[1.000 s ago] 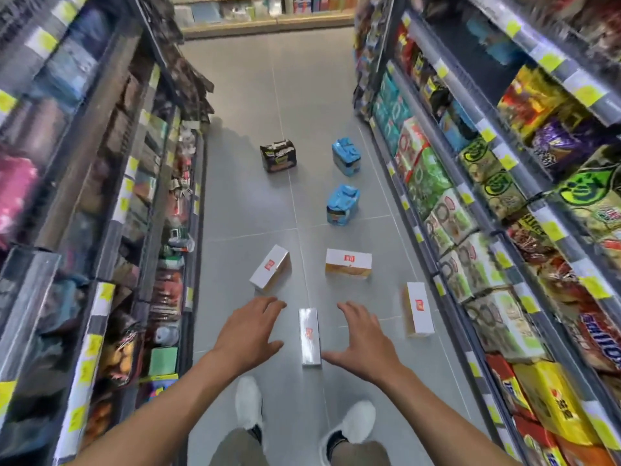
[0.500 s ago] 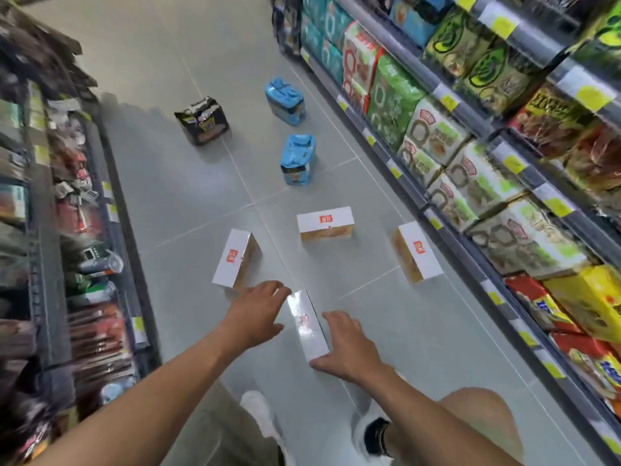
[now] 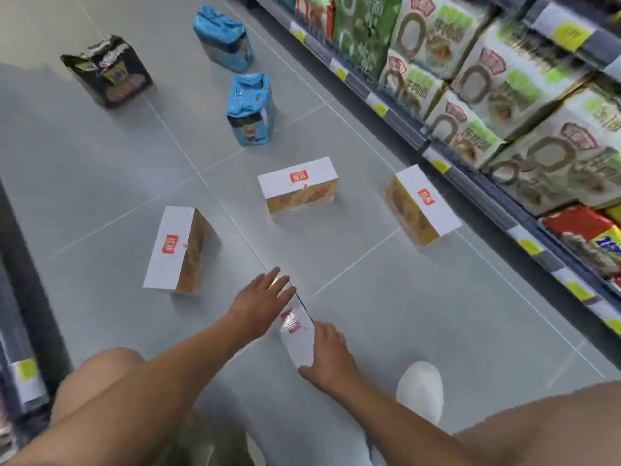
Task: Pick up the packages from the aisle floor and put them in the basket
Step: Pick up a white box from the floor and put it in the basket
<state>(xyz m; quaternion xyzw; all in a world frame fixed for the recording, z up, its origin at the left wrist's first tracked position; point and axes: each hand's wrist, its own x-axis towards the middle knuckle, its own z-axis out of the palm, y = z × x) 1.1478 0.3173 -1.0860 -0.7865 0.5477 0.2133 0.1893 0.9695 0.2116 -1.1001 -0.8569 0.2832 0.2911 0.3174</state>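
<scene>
Grey tiled aisle floor, stocked shelves at 2 o'clock. Left hand, fingers spread, lies against the nearest white box at 6 o'clock. Right hand, also spread, flanks its other side. Grip not yet closed. Risk: the narrow, glossy box may slip or tip if squeezed unevenly. No basket visible.

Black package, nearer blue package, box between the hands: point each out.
black package [image 3: 111, 74], head view, on its front face.
nearer blue package [image 3: 250, 109], head view, on its blue upper half.
box between the hands [image 3: 297, 338], head view, on its white top face.
</scene>
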